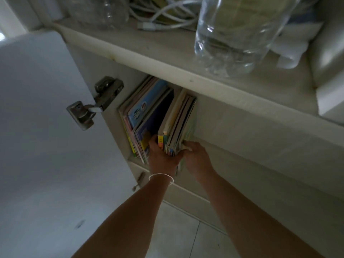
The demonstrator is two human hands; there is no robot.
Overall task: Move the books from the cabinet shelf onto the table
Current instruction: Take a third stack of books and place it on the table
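Hands reach into the open white cabinet: the left hand (161, 158), a thin silver bangle (161, 177) on its wrist, and the right hand (195, 157) clasp from either side a bundle of thin pale-covered books (178, 123) standing upright at the shelf's front edge. Beside it, blue-covered books (147, 112) lean toward the left wall near the metal door hinge (95, 103). A clear plastic bottle (236, 36) stands on the cabinet top.
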